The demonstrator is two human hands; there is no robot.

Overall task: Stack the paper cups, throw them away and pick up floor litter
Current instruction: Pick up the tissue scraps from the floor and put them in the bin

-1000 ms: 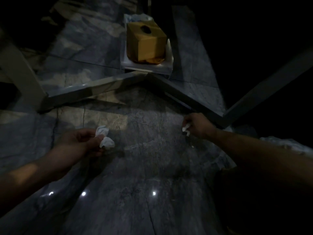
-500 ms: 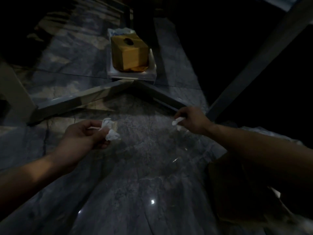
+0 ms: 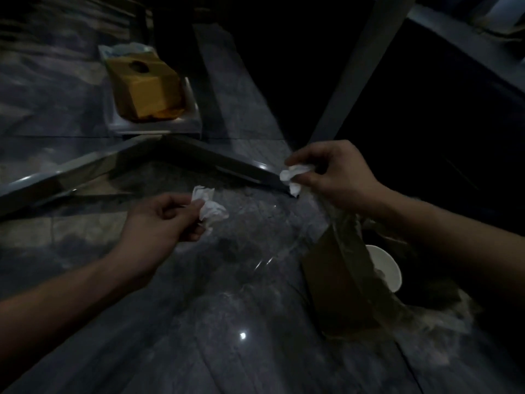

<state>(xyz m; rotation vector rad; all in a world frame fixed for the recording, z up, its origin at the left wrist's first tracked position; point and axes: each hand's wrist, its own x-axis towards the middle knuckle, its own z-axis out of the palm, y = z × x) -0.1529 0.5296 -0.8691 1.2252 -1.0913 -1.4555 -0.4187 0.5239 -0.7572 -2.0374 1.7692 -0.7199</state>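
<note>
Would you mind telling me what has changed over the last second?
The right hand has lifted its crumpled tissue off the floor toward the lined bin, now in view with a paper cup inside. The left hand still holds its tissue wad.

The scene is very dim, with the region from twelve to three o'clock almost black. Small glare spots shine on the polished floor (image 3: 199, 322), the brightest near six o'clock, perhaps from overhead lamps. Towards eleven o'clock the picture smears with motion blur. Straight edges bow outward, a wide-angle distortion, and the dark areas are grainy.
</note>
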